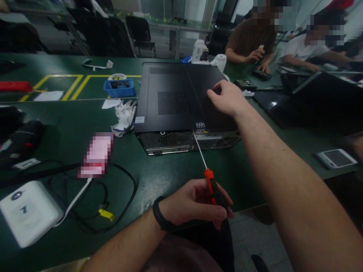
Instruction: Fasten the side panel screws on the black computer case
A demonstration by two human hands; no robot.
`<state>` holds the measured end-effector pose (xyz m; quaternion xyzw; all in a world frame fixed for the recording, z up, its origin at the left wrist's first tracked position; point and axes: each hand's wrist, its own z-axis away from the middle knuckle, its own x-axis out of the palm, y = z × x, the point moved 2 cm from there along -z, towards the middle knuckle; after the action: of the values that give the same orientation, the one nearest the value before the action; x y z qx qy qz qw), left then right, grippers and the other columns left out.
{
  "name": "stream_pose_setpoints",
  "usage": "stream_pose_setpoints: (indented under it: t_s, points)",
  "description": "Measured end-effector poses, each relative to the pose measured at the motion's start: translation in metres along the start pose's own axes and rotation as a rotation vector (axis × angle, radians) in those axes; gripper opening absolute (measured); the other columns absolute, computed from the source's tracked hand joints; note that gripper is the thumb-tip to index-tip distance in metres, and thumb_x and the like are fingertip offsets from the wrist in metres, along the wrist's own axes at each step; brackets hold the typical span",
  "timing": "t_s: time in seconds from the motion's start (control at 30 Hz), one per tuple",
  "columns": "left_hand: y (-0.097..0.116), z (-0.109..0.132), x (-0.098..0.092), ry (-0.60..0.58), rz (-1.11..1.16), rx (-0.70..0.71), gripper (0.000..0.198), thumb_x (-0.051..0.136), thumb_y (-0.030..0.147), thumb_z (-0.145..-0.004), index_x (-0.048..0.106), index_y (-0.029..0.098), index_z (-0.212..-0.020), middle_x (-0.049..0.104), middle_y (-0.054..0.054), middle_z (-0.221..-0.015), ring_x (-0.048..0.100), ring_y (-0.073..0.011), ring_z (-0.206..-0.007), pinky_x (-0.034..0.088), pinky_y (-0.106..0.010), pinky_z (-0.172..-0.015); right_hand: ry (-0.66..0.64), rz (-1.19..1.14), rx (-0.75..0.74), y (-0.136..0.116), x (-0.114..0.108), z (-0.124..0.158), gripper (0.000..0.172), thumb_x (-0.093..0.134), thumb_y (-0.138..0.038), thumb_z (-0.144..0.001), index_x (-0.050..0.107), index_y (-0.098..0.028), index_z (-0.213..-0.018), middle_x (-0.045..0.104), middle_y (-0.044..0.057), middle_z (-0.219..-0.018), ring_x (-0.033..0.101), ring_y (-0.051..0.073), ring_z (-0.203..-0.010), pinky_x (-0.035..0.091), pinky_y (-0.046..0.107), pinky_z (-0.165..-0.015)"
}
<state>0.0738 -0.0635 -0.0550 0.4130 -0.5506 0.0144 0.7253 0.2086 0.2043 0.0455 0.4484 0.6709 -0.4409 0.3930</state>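
A black computer case (172, 81) lies flat on the green table, its rear side with vents and ports facing me. My left hand (198, 202), with a black band on the wrist, is wrapped round the red and black handle of a screwdriver (209, 177). The long thin shaft points away from me, and its tip meets the upper rear edge of the case near the middle. My right hand (227, 96) rests on the right part of the top panel, fingers bent and apart, holding nothing.
Left of the case are gray-white gloves (124, 115) and a blue bin (119, 87). Nearer lie a pink phone (98, 153), a white box (31, 213) and black cables. At right are another phone (337, 158) and a dark panel; two people sit at the back right.
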Motion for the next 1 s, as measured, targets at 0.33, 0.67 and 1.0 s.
stream_pose_setpoints:
  t_s: [0.33, 0.67, 1.0]
  points:
    - [0.0005, -0.0014, -0.0008, 0.006, -0.038, 0.003, 0.049, 0.097, 0.043, -0.065, 0.063, 0.015, -0.086, 0.069, 0.001, -0.069, 0.066, -0.0088, -0.053, 0.052, -0.019, -0.05, -0.003, -0.008, -0.002, 0.0018, 0.0001, -0.0012, 0.053, 0.053, -0.056, -0.095, 0.068, -0.013, -0.124, 0.069, 0.021, -0.128, 0.063, 0.041, -0.121, 0.048, 0.057, -0.105]
    - [-0.0027, -0.0015, -0.0038, 0.0, -0.038, 0.009, 0.045, 0.095, 0.041, -0.069, 0.072, 0.014, -0.097, 0.073, -0.002, -0.077, 0.067, -0.0093, -0.059, 0.054, -0.021, -0.058, -0.003, -0.001, -0.003, 0.0013, 0.0002, -0.0007, 0.05, 0.053, -0.052, -0.096, 0.067, -0.014, -0.123, 0.069, 0.021, -0.129, 0.063, 0.041, -0.122, 0.048, 0.057, -0.105]
    - [0.0001, 0.0, -0.0014, -0.02, -0.004, 0.016, 0.042, 0.095, 0.037, -0.069, 0.077, 0.013, -0.099, 0.074, -0.003, -0.084, 0.069, -0.0094, -0.063, 0.057, -0.021, -0.062, -0.016, 0.009, 0.0, 0.0023, 0.0007, -0.0021, 0.049, 0.053, -0.053, -0.097, 0.066, -0.014, -0.124, 0.067, 0.021, -0.129, 0.062, 0.041, -0.124, 0.047, 0.057, -0.107]
